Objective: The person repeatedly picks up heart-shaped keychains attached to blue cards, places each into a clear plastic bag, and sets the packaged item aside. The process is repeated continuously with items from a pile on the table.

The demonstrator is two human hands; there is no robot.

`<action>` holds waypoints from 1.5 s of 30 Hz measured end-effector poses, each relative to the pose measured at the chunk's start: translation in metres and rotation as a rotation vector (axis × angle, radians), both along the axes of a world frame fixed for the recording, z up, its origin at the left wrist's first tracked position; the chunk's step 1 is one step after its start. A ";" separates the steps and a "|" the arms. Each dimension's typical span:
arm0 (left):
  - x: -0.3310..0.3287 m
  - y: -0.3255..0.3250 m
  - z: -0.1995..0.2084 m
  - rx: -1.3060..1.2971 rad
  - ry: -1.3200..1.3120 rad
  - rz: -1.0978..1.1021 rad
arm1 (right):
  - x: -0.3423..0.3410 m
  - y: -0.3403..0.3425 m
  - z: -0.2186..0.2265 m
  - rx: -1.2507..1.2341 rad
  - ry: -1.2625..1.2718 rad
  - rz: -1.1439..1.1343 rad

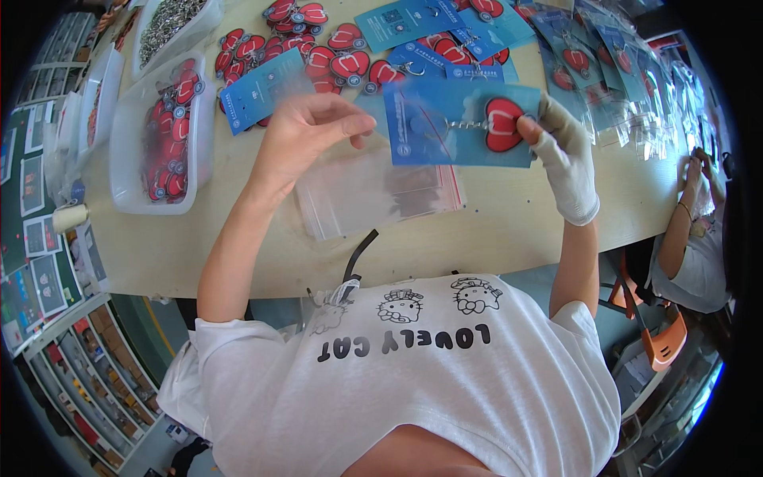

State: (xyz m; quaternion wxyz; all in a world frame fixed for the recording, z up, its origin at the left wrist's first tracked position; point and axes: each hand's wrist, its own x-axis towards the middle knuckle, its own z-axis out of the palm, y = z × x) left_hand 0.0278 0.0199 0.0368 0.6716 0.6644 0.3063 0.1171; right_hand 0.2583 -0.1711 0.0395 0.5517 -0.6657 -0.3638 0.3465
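My right hand (563, 163), in a white glove with bare fingertips, grips a blue backing card (461, 147) at its right end. A red keychain charm (502, 125) with a metal chain lies on the card's face, and my right thumb presses its edge. My bare left hand (314, 131) is raised to the left of the card, apart from it. Its fingers are loosely bent with nothing visible between them; the upper part is smeared by motion. Below both hands, a stack of clear plastic zip bags (350, 195) lies on the table.
A clear bin (123, 171) of red charms stands at the left, with a tub of metal parts (147, 52) behind. Loose charms (350, 63) and blue cards (405, 24) cover the far table. Bagged cards (616, 87) pile up right. Another person's hands (699, 175) are at far right.
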 end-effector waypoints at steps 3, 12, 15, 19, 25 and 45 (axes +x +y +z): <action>0.003 -0.001 -0.006 0.025 0.037 -0.039 | 0.019 -0.006 0.004 -0.069 -0.065 0.095; 0.015 -0.009 0.004 0.008 -0.033 -0.103 | 0.031 0.014 -0.003 -0.056 0.103 0.322; 0.019 -0.005 -0.018 0.121 -0.172 -0.208 | 0.003 0.031 -0.014 -0.051 0.018 0.447; 0.012 -0.004 -0.010 0.363 -0.039 -0.195 | -0.032 0.050 -0.030 -0.097 -0.099 0.441; 0.012 0.000 -0.007 0.228 -0.146 -0.143 | -0.034 0.041 -0.003 -0.036 -0.012 0.138; 0.106 0.009 0.014 0.986 -0.221 -0.050 | 0.070 -0.063 -0.013 0.021 -0.078 -0.347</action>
